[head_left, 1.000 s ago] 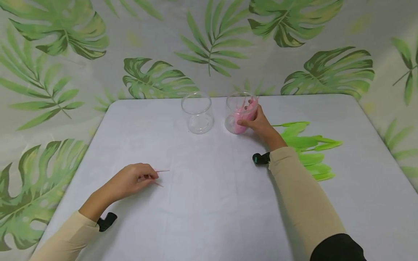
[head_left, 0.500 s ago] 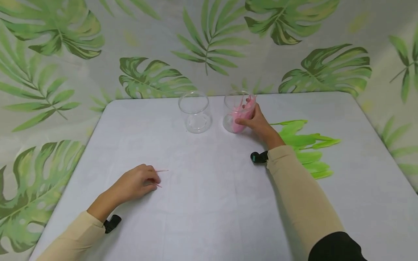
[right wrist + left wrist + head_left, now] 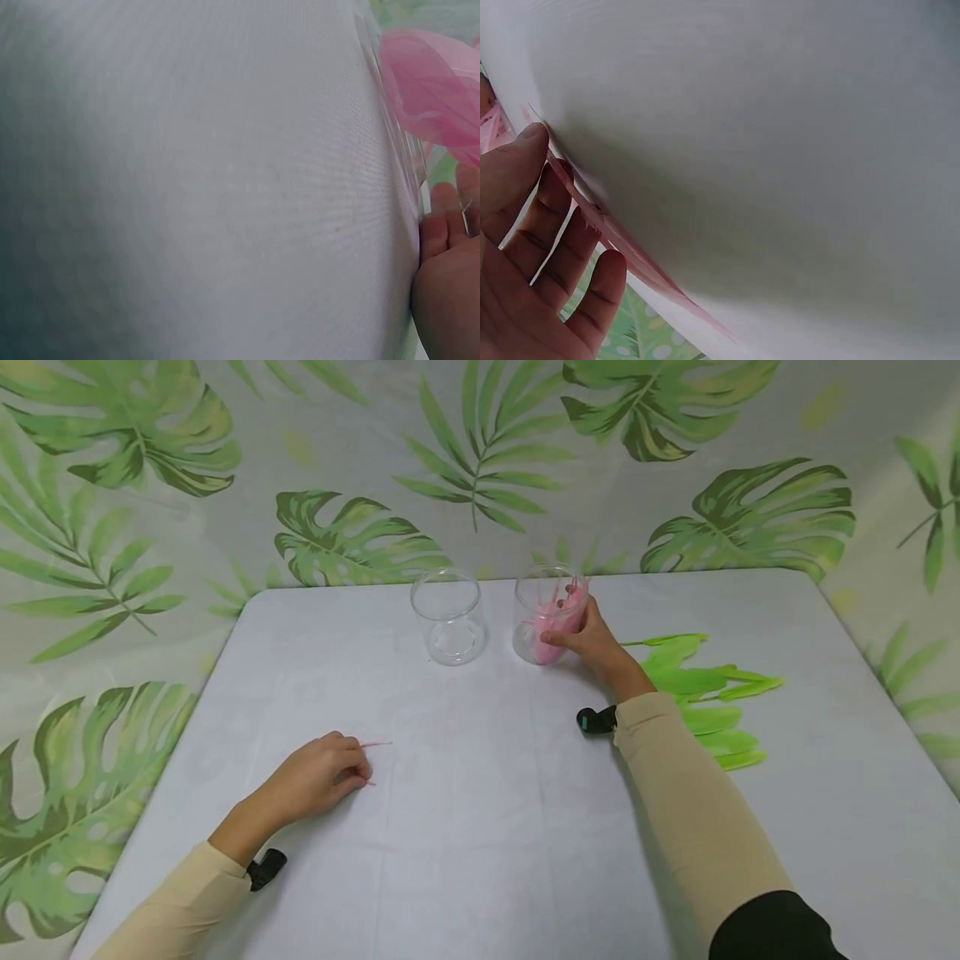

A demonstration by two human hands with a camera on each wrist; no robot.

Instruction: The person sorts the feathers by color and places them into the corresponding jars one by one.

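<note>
In the head view my left hand (image 3: 318, 781) is low over the left of the table, with thin pink tips poking out past its fingers. The left wrist view shows a slim pink feather (image 3: 637, 259), seen edge-on, pinched between thumb and fingertips close to the white cloth. My right hand (image 3: 596, 639) grips the right side of a clear jar (image 3: 527, 631), thumb across its front. Inside that jar, several pink feathers (image 3: 557, 620) lean against the right wall, their thin ends near the rim. Part of my right palm and pink feather show at the right wrist view's edge.
A second clear jar (image 3: 456, 631) stands just left of the gripped one, with nothing in it. Several lime-green feathers (image 3: 708, 718) lie fanned out by my right forearm. White cloth (image 3: 480, 810) covers the table, and a leaf-patterned backdrop (image 3: 510, 468) rises behind it.
My left hand has shifted slightly to the right over the cloth, the pink tips with it. The right hand stays on its jar. The view has moved a little.
</note>
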